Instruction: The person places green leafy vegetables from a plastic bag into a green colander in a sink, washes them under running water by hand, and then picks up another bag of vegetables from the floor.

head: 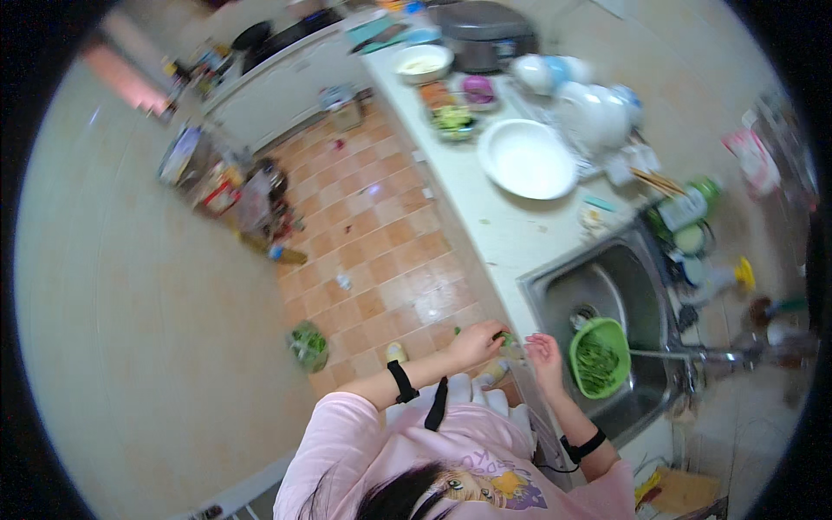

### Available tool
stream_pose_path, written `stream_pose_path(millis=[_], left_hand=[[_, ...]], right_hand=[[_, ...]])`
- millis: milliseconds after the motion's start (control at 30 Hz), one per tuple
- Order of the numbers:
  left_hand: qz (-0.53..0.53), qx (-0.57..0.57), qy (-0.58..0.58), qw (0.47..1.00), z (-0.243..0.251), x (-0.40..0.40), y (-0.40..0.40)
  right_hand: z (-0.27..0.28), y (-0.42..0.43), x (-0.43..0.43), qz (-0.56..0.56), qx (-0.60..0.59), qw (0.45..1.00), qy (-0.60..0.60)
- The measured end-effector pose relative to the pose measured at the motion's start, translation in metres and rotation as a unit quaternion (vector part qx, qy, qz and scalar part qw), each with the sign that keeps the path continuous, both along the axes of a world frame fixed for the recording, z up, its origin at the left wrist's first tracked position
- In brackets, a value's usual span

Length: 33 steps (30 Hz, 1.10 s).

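My left hand (480, 341) is bent over a small bit of green leafy vegetable (504, 338) in its fingers, in front of the counter edge. A green scrap also shows behind that hand. Close beside it, my right hand (545, 357) has its fingers apart and nothing visible in them, near the sink's front rim. To the right, a light green plastic basin (627, 335) with cut green vegetables (597, 365) stands in the stainless steel sink (562, 296). Water runs from the faucet (715, 356) towards the basin.
A large white bowl (528, 159) and containers of cut vegetables (454, 121) stand along the counter (478, 211). Past the sink are a green bottle (682, 209) and a spray bottle (715, 284). A bin with greens (308, 346) and bags (224, 192) stand on the tiled floor.
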<state>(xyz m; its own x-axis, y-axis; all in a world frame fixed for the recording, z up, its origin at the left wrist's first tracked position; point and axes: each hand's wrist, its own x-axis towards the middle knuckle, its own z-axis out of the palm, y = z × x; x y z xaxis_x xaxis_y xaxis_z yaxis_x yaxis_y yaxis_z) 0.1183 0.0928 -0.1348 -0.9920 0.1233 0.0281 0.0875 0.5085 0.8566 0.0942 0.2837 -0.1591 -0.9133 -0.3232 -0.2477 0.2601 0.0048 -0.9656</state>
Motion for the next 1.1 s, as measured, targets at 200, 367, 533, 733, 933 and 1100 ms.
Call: stream_pose_path(millis=[200,367,533,733,933,1100], left_hand=[[0.231,0.001,-0.053,0.971,-0.063,0.118,-0.184],[0.502,-0.050,-0.149,0.850,-0.132,0.236,-0.301],[0.678,0.178,-0.232,0.675,-0.232,0.365,-0.391],[0.816,0.312,-0.195,0.445,-0.246,0.392,-0.471],[0.793,0.429,-0.253,0.352,-0.225,0.396,-0.539],[0.776,0.310,-0.316,0.449,-0.257,0.437,-0.528]], right_hand=[[-0.006,-0.127,0.008,0.093,0.091,0.991,-0.029],[-0.034,-0.226,0.023,0.200,0.158,0.967,-0.029],[-0.038,-0.315,0.044,0.355,0.234,0.905,0.003],[-0.038,-0.345,0.025,0.379,0.315,0.870,0.002],[-0.013,-0.356,0.005,0.370,0.383,0.846,0.022],[-0.005,-0.376,0.007,0.382,0.372,0.845,0.036]])
